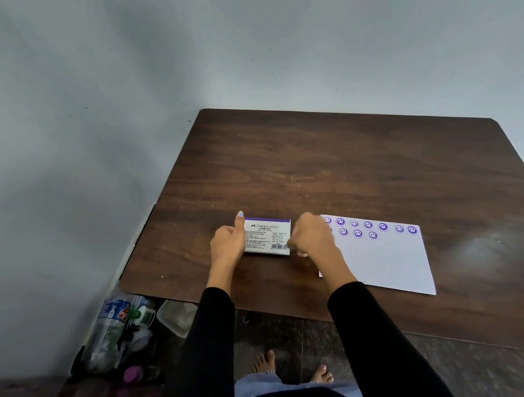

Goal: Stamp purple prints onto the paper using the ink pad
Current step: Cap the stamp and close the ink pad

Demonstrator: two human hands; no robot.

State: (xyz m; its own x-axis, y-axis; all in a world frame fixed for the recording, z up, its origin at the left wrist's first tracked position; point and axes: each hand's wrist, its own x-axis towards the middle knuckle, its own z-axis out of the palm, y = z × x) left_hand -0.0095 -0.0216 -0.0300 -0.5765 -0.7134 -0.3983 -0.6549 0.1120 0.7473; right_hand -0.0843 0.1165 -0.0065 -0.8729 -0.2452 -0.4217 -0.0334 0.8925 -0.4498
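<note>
A white ink pad box (pixel 268 235) with a purple top stripe lies on the dark wooden table (pixel 345 167), lid closed. My left hand (pixel 228 245) grips its left edge, thumb pointing up along the side. My right hand (pixel 311 236) is curled into a fist at the box's right edge, fingertips touching its lower right corner; whether it holds a stamp is hidden. To the right lies a white paper (pixel 386 261) with two rows of several purple smiley prints (pixel 368 224) along its far edge. My right hand covers the paper's left corner.
The table stands in a corner of grey walls. On the floor to the left of the table lies a heap of plastic bottles (pixel 118 329) and a clear container (pixel 177 317). My bare feet (pixel 293 369) show below the table's near edge.
</note>
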